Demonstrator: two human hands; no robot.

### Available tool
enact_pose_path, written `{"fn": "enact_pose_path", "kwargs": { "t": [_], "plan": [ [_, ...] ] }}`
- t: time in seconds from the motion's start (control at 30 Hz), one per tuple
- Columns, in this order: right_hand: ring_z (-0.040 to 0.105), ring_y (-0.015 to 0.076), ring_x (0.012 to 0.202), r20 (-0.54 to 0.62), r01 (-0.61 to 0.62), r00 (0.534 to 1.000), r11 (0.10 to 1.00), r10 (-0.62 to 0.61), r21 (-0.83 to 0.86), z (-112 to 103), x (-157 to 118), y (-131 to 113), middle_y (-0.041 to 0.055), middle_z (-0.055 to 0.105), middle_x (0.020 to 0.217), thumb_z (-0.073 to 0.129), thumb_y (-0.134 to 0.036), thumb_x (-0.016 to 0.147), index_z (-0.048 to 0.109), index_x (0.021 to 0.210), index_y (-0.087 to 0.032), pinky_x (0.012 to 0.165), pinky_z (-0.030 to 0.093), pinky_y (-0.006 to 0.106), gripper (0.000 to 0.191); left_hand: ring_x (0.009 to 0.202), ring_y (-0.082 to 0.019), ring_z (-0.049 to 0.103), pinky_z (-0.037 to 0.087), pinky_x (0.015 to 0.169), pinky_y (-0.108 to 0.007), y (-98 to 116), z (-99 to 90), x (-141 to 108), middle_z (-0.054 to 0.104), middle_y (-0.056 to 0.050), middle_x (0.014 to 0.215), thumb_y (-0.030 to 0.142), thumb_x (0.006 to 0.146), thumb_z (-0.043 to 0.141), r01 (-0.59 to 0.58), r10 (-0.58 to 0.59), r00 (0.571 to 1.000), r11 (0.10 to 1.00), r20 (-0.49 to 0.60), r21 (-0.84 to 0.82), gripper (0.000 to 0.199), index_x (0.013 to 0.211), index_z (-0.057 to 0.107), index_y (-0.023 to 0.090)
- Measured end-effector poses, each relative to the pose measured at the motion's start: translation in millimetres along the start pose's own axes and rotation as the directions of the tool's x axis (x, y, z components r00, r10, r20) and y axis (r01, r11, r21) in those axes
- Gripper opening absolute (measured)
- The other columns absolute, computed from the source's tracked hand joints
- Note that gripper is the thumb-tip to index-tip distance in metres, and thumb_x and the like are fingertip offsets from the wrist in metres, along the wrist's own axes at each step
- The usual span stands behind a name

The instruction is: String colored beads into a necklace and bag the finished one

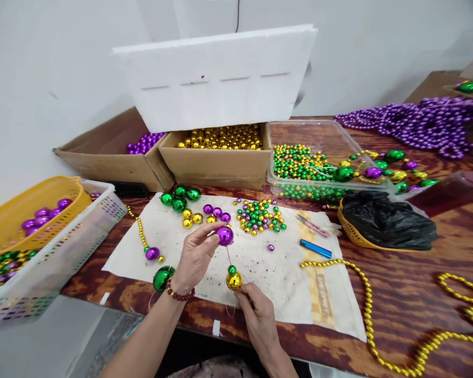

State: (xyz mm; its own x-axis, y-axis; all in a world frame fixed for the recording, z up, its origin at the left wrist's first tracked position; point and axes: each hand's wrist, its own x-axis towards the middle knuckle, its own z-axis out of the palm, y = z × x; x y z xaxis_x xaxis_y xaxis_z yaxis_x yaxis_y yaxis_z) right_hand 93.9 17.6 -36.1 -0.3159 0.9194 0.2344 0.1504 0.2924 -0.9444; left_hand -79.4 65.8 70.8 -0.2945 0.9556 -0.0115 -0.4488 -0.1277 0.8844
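My left hand (197,254), with a beaded bracelet at its wrist, pinches a large purple bead (225,236) above the white cloth (276,278). A string runs down from that bead to a small green bead (232,269) and a gold bead (234,281). My right hand (258,310) has its thumb and fingers closed on the gold bead's lower right side. A loop of thin string hangs beneath it. Left of my left hand lies a large green bead (163,278), partly behind the wrist. Nearby, a purple bead (152,253) joins a gold bead chain (140,226).
Loose green beads (179,198), purple beads (216,211) and a mixed pile (260,216) lie on the cloth. Right of them are small scissors (311,224) and a blue lighter (316,249). Cardboard boxes (216,167), a clear tub (323,134) and a white basket (74,241) stand around.
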Motion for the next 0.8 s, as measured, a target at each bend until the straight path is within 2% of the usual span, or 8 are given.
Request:
{"fn": "enact_pose_path", "kwargs": {
  "t": [0.2, 0.43, 0.57, 0.67, 0.73, 0.8],
  "plan": [
    [0.056, 0.0137, 0.061, -0.055, 0.01, 0.998, 0.998, -0.007, 0.06, 2.6, 4.5, -6.9, -0.0001, 0.06, 0.07, 0.053, -0.019, 0.096, 0.063, 0.08, -0.021, 0.057, 0.043, 0.023, 0.019, 0.085, -0.017, 0.064, 0.056, 0.079, -0.03, -1.6, 1.2, -3.4, 0.072, -0.007, 0.098, 0.034, 0.068, 0.087, -0.021, 0.02, 1.0, 0.999, 0.011, 0.045, 0.031, 0.096, 0.079, 0.021],
    [0.057, 0.0121, 0.061, -0.073, -0.019, 0.997, 0.989, 0.03, 0.147, 9.7, 13.8, -13.4, -0.0011, 0.058, 0.071, 0.053, -0.019, 0.096, 0.061, 0.08, -0.02, 0.059, 0.045, 0.021, 0.018, 0.084, -0.014, 0.061, 0.053, 0.075, -0.021, -1.5, 4.1, -10.0, 0.069, -0.006, 0.099, 0.034, 0.072, 0.084, -0.066, 0.058, 0.997, 0.987, 0.059, 0.143, 0.028, 0.098, 0.08, 0.024],
    [0.057, 0.0123, 0.061, -0.107, -0.023, 0.993, 0.979, 0.045, 0.202, 10.7, 20.9, -21.0, -0.0011, 0.058, 0.069, 0.056, -0.023, 0.095, 0.063, 0.079, -0.02, 0.059, 0.046, 0.021, 0.018, 0.088, -0.015, 0.061, 0.053, 0.076, -0.021, -4.0, 2.0, -12.2, 0.068, -0.005, 0.103, 0.03, 0.075, 0.082, -0.087, 0.07, 0.992, 0.979, 0.101, 0.182, 0.027, 0.101, 0.079, 0.025],
    [0.06, 0.0135, 0.063, -0.09, -0.085, 0.989, 0.951, 0.116, 0.299, 8.9, 22.1, -25.4, 0.0003, 0.062, 0.072, 0.059, -0.027, 0.094, 0.068, 0.085, -0.02, 0.062, 0.049, 0.023, 0.015, 0.089, -0.016, 0.063, 0.053, 0.078, -0.023, -6.3, 0.2, -11.4, 0.069, -0.005, 0.103, 0.031, 0.073, 0.084, -0.08, 0.07, 0.995, 0.983, 0.069, 0.164, 0.027, 0.1, 0.079, 0.025],
    [0.062, 0.0144, 0.065, -0.054, -0.165, 0.978, 0.91, 0.199, 0.381, 7.7, 21.2, -26.9, 0.0019, 0.065, 0.077, 0.061, -0.032, 0.092, 0.07, 0.088, -0.019, 0.063, 0.05, 0.024, 0.016, 0.086, -0.016, 0.064, 0.054, 0.078, -0.025, -7.6, 0.4, -10.0, 0.071, -0.006, 0.101, 0.033, 0.071, 0.085, -0.052, 0.05, 0.999, 0.99, 0.022, 0.131, 0.029, 0.098, 0.079, 0.025],
    [0.061, 0.0148, 0.06, -0.017, -0.26, 0.954, 0.852, 0.3, 0.454, 6.9, 20.4, -27.7, 0.0018, 0.066, 0.072, 0.065, -0.037, 0.088, 0.07, 0.086, -0.018, 0.058, 0.048, 0.025, 0.019, 0.085, -0.016, 0.064, 0.054, 0.079, -0.026, -8.9, 2.2, -9.1, 0.072, -0.007, 0.101, 0.035, 0.069, 0.087, -0.012, 0.013, 1.0, 0.994, -0.002, 0.11, 0.032, 0.098, 0.079, 0.024]
  ]
}}
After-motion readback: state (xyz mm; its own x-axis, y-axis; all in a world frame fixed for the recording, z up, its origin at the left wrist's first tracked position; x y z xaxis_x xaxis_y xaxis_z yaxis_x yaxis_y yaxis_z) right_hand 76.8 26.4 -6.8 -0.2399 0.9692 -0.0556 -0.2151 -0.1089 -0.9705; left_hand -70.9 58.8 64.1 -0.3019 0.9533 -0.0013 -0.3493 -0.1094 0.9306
